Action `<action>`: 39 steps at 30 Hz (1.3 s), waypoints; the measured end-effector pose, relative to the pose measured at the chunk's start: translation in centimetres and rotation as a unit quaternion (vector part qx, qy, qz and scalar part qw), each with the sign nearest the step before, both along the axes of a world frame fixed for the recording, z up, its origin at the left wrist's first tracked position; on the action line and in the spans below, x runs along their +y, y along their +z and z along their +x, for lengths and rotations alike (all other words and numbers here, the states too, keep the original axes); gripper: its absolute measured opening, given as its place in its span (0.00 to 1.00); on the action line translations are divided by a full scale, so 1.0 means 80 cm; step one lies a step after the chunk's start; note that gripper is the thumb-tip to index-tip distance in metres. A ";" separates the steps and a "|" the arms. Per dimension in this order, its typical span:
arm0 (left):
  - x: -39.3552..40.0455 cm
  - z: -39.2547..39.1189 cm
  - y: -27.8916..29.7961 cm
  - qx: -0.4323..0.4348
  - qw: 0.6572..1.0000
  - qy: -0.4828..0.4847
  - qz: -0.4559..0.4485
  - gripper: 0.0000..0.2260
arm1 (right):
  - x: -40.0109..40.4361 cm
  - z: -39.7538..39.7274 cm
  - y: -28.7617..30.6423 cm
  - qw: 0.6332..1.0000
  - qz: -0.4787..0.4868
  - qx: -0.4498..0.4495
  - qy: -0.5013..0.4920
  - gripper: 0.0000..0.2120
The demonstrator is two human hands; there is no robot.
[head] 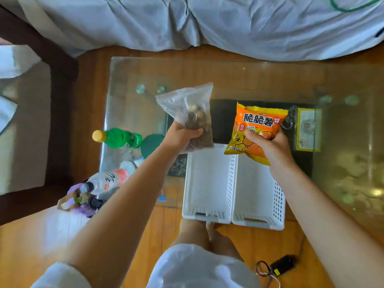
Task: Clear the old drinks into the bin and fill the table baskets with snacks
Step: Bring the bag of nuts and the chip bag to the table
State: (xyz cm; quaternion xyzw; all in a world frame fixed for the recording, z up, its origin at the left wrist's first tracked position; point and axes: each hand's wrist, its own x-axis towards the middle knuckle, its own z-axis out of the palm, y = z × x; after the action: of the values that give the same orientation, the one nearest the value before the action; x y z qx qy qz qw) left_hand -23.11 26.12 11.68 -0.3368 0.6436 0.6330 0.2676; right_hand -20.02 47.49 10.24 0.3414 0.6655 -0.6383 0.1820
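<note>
We are gripping a clear nut bag [193, 117] in our left hand [182, 135] and an orange chip packet [256, 129] in our right hand [268, 145] — fingers clamped on both. Just below our fingers, both white baskets [230, 183] are lying unfilled — bottles [116, 138] are waiting left of them.

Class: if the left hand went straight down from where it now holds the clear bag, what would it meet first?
Probably the left white basket: the left hand and its clear bag hang above that basket's far end. Depth is unclear, so it might just meet the glass table instead.
</note>
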 end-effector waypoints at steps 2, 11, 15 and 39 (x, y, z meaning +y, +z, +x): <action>-0.002 -0.033 -0.040 -0.007 0.998 -0.039 -0.046 0.20 | -0.006 -0.027 -0.041 1.000 -0.002 -0.025 -0.006 0.15; -0.024 -0.084 -0.198 -0.089 0.958 -0.182 -0.204 0.27 | -0.028 -0.082 -0.189 0.996 0.019 -0.084 0.002 0.21; -0.028 -0.090 -0.229 -0.130 0.965 -0.143 -0.176 0.26 | -0.035 -0.089 -0.221 0.993 0.048 -0.094 0.044 0.26; -0.020 -0.093 -0.209 -0.113 0.963 -0.128 -0.207 0.31 | -0.023 -0.067 -0.200 0.979 0.103 -0.144 0.098 0.39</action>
State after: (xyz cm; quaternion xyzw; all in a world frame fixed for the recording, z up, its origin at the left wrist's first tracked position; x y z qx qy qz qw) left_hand -30.57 24.50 -5.04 -0.3690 0.7641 0.4041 0.3416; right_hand -25.37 45.62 -5.77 0.3795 0.7247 -0.4896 0.3018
